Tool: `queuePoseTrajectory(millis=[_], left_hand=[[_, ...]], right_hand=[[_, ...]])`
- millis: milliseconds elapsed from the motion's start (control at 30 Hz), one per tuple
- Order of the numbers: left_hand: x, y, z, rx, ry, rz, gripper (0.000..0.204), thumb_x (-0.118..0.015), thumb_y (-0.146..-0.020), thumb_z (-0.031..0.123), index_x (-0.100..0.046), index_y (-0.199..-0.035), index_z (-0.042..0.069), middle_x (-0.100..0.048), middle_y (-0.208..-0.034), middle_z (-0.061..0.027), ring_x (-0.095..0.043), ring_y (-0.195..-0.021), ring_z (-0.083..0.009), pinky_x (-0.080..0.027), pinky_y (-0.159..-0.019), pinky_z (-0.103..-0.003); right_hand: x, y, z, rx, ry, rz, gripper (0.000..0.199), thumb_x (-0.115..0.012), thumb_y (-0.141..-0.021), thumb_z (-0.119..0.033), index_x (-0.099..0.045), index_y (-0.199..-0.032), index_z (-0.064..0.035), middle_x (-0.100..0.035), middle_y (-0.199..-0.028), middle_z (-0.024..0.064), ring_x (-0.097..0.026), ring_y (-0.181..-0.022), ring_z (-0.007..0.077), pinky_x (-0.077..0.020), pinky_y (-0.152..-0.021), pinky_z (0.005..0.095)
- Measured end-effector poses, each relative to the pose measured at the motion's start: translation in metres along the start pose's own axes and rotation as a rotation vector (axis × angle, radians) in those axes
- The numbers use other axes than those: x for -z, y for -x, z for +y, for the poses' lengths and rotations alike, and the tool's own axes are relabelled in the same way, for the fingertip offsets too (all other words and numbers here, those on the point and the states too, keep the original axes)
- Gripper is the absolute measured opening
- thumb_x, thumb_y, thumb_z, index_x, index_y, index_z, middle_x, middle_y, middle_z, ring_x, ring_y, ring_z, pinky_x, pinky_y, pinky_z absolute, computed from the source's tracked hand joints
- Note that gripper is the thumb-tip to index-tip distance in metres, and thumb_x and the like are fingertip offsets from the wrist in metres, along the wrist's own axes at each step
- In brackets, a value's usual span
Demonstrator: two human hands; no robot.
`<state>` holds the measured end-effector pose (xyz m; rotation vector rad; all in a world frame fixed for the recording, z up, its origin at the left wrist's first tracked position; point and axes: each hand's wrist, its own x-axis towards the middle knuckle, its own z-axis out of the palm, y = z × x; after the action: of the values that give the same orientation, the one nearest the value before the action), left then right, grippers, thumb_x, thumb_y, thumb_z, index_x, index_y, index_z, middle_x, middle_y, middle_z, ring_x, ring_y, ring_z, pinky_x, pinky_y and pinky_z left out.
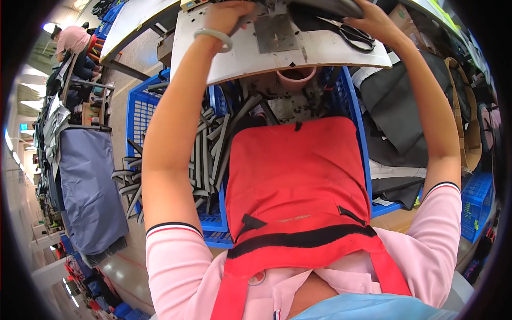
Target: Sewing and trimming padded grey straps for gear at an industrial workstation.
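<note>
A: Where's the piece?
B: Dark grey-and-black curved flat piece of soft material (322, 9), far side of the white worktop with the bowed front edge (240, 60), behind the black-handled metal scissors (348, 34).

A: Hands?
B: Right hand (374, 24) grasps its right end. Left hand (228, 17) is up past the square grey metal plate (271, 40), fingers bent, motion-blurred. Something dark at the fingertips; can't tell if pinched.

A: Room?
B: Bare strip from scissors to front edge, more between left wrist and plate. Right side tighter: scissors sit just below the right hand. Beyond the front edge there's a gap, pink plastic bucket (296, 80) below, then the red apron (298, 165).

A: Which way does it point?
B: Long axis roughly left-right across the worktop. Left end toward the plate, right end into the palm. Far edge partly cut off from view.
</note>
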<state>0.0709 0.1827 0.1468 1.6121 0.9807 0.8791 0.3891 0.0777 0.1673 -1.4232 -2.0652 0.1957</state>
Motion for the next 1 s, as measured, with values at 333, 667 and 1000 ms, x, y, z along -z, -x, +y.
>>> queuePoseTrajectory(millis=[333, 667, 1000], left_hand=[[-0.081, 0.064, 0.014, -0.079, -0.412, -0.422, 0.025, -0.073, -0.077, 0.023, -0.072, -0.088, 0.000, -0.069, -0.070, -0.0094, -0.059, -0.061, -0.0121, -0.048, -0.061, -0.030], [-0.002, 0.134, -0.052, 0.490, -0.196, -0.621, 0.055, -0.045, -0.096, 0.050, -0.068, -0.094, 0.000, -0.067, -0.073, -0.0057, -0.065, -0.066, -0.0144, -0.052, -0.070, -0.026], [-0.014, 0.111, 0.003, 0.263, 0.017, -0.393, 0.034, -0.060, -0.093, 0.034, -0.066, -0.098, 0.001, -0.063, -0.070, -0.0037, -0.055, -0.053, -0.0076, -0.042, -0.050, -0.019]], right_hand=[[-0.157, 0.083, -0.156, 0.824, 0.492, -0.075, 0.016, -0.054, -0.081, -0.013, -0.057, -0.094, -0.0050, -0.058, -0.109, 0.0121, -0.052, -0.113, 0.0296, -0.0403, -0.097, 0.0403], [-0.063, 0.077, -0.085, 0.154, 0.240, -0.182, 0.032, -0.066, -0.075, -0.008, -0.054, -0.105, -0.0051, -0.060, -0.096, 0.0150, -0.056, -0.096, 0.0350, -0.0441, -0.084, 0.0422], [-0.013, 0.070, -0.049, -0.170, 0.131, -0.209, 0.062, -0.066, -0.077, -0.012, -0.042, -0.133, 0.0016, -0.060, -0.110, 0.0225, -0.059, -0.099, 0.0302, -0.0427, -0.092, 0.0337]])
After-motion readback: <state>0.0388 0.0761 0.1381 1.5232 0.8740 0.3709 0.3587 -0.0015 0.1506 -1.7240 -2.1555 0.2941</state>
